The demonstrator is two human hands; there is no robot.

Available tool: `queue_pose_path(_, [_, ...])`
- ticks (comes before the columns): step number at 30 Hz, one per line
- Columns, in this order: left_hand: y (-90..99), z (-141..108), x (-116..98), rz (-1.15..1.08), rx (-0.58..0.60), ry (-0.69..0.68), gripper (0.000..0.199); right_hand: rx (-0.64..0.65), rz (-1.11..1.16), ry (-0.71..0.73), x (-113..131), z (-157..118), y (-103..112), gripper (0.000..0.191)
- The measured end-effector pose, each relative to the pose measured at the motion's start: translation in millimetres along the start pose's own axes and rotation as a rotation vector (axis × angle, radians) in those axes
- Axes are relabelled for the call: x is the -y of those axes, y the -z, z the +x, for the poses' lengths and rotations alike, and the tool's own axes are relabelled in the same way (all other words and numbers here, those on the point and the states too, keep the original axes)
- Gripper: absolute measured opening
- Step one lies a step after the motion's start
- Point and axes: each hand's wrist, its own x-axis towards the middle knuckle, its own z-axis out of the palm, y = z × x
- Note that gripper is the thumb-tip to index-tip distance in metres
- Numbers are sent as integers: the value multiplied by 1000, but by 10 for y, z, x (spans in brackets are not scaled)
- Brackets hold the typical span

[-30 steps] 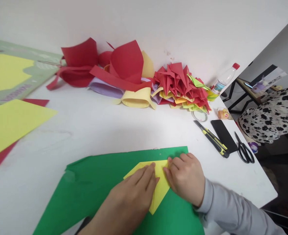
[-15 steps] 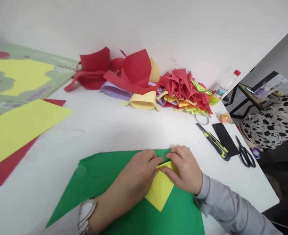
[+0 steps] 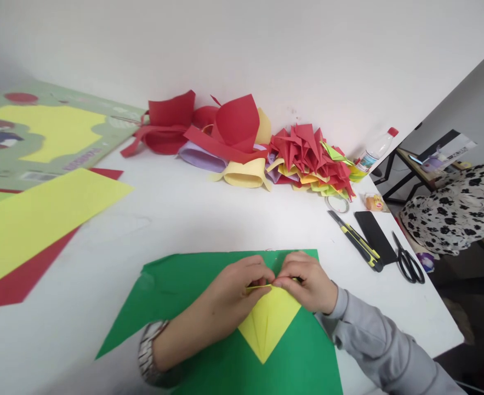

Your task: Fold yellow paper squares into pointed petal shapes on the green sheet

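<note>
A folded piece of yellow paper point(image 3: 266, 323), creased and pointing toward me, lies over a green sheet point(image 3: 176, 280). My left hand point(image 3: 235, 291) pinches its upper edge between thumb and fingers. Close beside it, my right hand point(image 3: 307, 280) is closed on the same edge, thumb and forefinger pressed on the paper. The fingertips of both hands nearly meet at the top middle of the yellow paper. Part of that upper edge is hidden behind the fingers.
To the right lie a utility knife point(image 3: 354, 241), a black flat object point(image 3: 375, 237), scissors point(image 3: 408, 260) and a tape roll point(image 3: 337, 204). Folded red paper pieces point(image 3: 299, 148) and a bottle point(image 3: 376, 151) stand at the back. Yellow sheets point(image 3: 52, 219) lie left. A person in a patterned garment point(image 3: 455, 208) is at right.
My hands have come closer together along the yellow paper's upper edge, the right thumb now pressed down at the middle. The view has shifted slightly.
</note>
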Motion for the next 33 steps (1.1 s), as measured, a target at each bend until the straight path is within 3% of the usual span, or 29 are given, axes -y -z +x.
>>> queue_pose_path(3, [47,-7,-32,-70,1,48,16,-93,-10,37,59,1,24,40])
queue_pose_path(9, [116,0,-71,-120,108,21,35,-174,-35,63,129,-7,81,32])
queue_pose_path(17, [94,-28,-112,-144,75,12,39,-89,13,19,216,-20,91,24])
queue_pose_path(21, [105,-15,-97,-179,57,87,33,-59,32,19,232,-22,80,22])
queue_pose_path(25, [112,-7,-117,-241,34,162,29,-67,67,14,225,-16,71,20])
queue_pose_path(33, [106,-10,-147,-233,48,153,31,-69,222,-14,208,-19,25,15])
